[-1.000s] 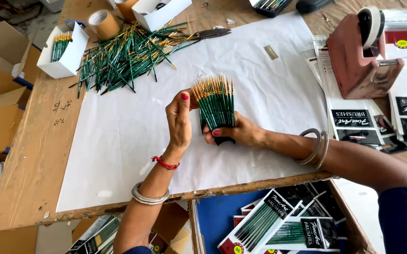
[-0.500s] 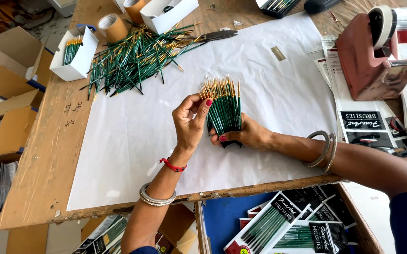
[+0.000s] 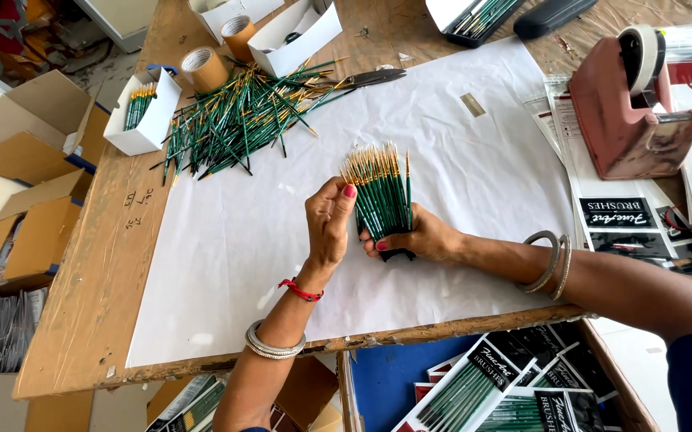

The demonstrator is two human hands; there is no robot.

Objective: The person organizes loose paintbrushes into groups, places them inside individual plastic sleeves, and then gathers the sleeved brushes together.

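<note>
At frame centre my right hand (image 3: pixel 418 238) clamps the light, stiff, slippery fan of thin green-handled paintbrushes (image 3: pixel 380 192) low down, while my left hand (image 3: pixel 328 220) pinches one handle.

The white paper sheet (image 3: pixel 226 264) serves as landmark. Its near-left half lies bare and open to passage, as does the stretch on its far right up to a small tan tag (image 3: pixel 472 104). At its centre the left hand (image 3: pixel 330 220) and right hand (image 3: pixel 422 238) with the bundle of green brushes (image 3: pixel 380 192) block the way. Across its far-left corner sprawls a loose pile of brushes (image 3: pixel 242 120), with scissors (image 3: pixel 366 78) just beside. Beyond that corner stand tape rolls (image 3: pixel 204 69) and white boxes (image 3: pixel 144 112). Off its right edge a red tape dispenser (image 3: pixel 630 112) stands over printed packets (image 3: pixel 618 216).
</note>
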